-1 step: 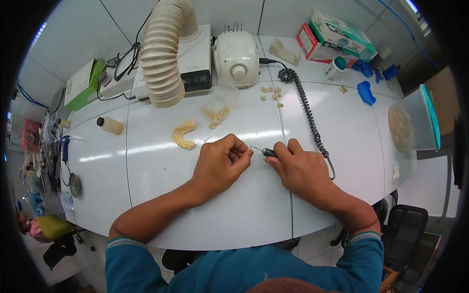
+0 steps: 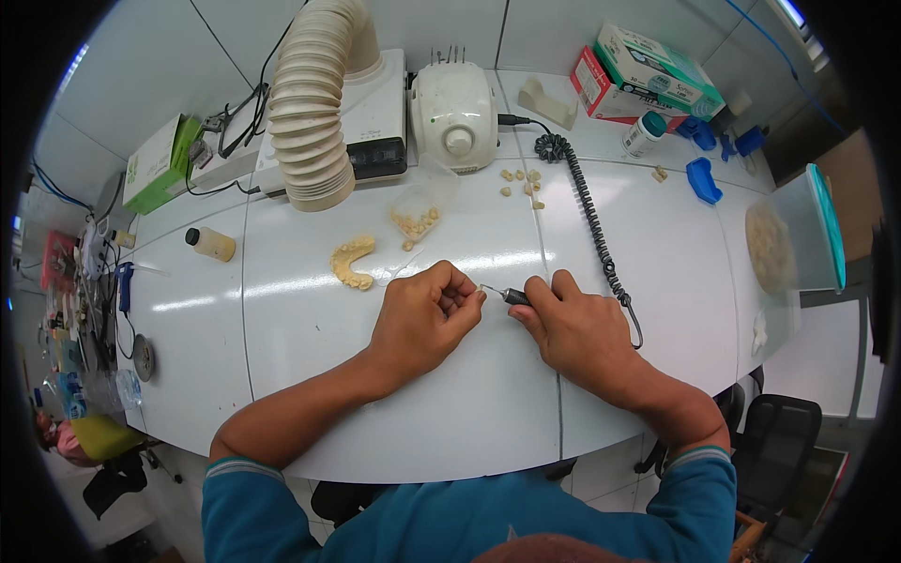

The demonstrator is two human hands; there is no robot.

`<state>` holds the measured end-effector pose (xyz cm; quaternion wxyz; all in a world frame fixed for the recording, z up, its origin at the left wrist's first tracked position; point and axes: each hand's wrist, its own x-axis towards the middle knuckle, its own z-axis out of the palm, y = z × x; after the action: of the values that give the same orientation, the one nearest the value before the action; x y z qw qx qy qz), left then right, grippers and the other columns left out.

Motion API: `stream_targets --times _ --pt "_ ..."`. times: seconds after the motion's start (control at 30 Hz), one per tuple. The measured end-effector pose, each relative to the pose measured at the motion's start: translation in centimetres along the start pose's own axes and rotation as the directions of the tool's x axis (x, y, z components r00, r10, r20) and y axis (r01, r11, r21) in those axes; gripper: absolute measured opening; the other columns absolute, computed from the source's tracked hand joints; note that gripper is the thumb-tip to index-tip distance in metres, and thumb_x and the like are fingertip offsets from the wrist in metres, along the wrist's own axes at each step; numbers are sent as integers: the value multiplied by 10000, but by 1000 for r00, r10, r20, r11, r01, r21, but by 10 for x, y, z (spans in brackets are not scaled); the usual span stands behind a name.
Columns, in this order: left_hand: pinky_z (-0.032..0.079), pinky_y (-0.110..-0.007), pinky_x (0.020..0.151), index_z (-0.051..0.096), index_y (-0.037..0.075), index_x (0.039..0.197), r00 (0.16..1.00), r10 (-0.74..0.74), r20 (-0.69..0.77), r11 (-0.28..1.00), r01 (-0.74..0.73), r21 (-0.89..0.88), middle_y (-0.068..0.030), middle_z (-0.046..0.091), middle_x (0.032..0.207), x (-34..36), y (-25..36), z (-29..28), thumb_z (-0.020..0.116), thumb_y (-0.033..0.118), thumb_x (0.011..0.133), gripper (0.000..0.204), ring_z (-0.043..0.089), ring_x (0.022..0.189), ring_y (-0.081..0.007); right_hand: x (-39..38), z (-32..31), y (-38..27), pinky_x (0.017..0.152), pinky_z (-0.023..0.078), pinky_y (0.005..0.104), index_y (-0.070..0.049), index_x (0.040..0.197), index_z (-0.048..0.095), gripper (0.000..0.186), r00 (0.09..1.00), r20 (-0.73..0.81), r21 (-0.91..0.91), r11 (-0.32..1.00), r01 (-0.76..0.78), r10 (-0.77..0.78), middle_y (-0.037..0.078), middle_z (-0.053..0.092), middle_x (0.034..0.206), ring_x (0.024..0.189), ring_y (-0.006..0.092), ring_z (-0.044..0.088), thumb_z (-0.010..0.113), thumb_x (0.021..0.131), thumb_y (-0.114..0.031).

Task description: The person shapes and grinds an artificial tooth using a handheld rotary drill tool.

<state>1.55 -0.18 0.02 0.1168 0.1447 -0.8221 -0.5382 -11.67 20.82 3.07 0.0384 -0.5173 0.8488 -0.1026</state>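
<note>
The likeliest trouble, as I judge it, lies at the fingertips: the small pale piece (image 2: 482, 287) is so little that a weak pinch or a sideways catch of the thin metal tip (image 2: 495, 290) could flick it away, perhaps toward the similar loose pieces (image 2: 533, 184) on the far side, where it would be hard to pick out. A slip of the dark handpiece (image 2: 516, 296) to the left could also bring that tip against the bare thumb or index finger (no glove covers either hand). The coiled cord (image 2: 594, 216), running from the white control unit (image 2: 456, 122) at the far side down to the right hand, might drag on the handpiece if it snagged. Any dust may spread, since the ribbed hose (image 2: 311, 113) has its mouth far and to the left, well apart from the work. The left hand (image 2: 424, 314) has thumb and index finger pressed together on the pale piece, its other fingers curled in; the piece sits at the middle of the white surface (image 2: 422, 432), held between the two hands. The right hand (image 2: 580, 328) is closed around the handpiece in a pen-like grip, thumb on the near side, pointing it left. Whether the tip touches the piece or stops just beside it, I cannot tell.
</note>
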Motion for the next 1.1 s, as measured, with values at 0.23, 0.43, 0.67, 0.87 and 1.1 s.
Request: stream_targets --times 0.23,0.43,0.67,0.87,1.1 --pt "588 -263 676 738 -31 1004 999 -26 28 1000 26 -1 -75 793 844 0 2 1 839 131 1018 191 717 707 -97 -2 -2 -4 435 524 445 -99 1102 669 387 1000 16 -4 1000 -4 4 130 635 918 497 325 659 700 1123 -484" --pt "580 -259 650 727 -32 994 1000 13 -2 1000 -13 28 -74 786 837 1 3 3 848 115 1014 191 710 695 -89 2 -4 -6 422 511 443 -94 1086 663 376 999 32 -1 1000 -23 23 137 622 914 493 323 659 708 1124 -465" --pt "574 -254 645 729 -27 997 1000 8 -3 1000 -8 22 -66 774 832 0 4 3 848 113 1016 185 693 691 -79 1 -3 -5 412 501 431 -91 1079 659 376 1000 16 -20 1000 -3 3 135 615 910 488 296 658 706 1128 -462" --pt "577 -257 649 727 -29 993 1000 10 -6 999 -10 38 -70 775 839 -1 3 4 845 114 1016 186 696 695 -84 0 -2 -5 402 489 403 -92 1076 663 372 1000 14 -26 1000 15 -15 131 614 908 475 258 648 707 1129 -457" --pt "588 -262 660 723 -29 997 1000 17 -5 998 -17 55 -75 777 843 0 4 3 838 110 1019 182 708 699 -91 0 -2 -6 399 484 398 -92 1070 659 372 1000 12 -29 1000 12 -12 132 618 911 474 249 649 714 1124 -456"
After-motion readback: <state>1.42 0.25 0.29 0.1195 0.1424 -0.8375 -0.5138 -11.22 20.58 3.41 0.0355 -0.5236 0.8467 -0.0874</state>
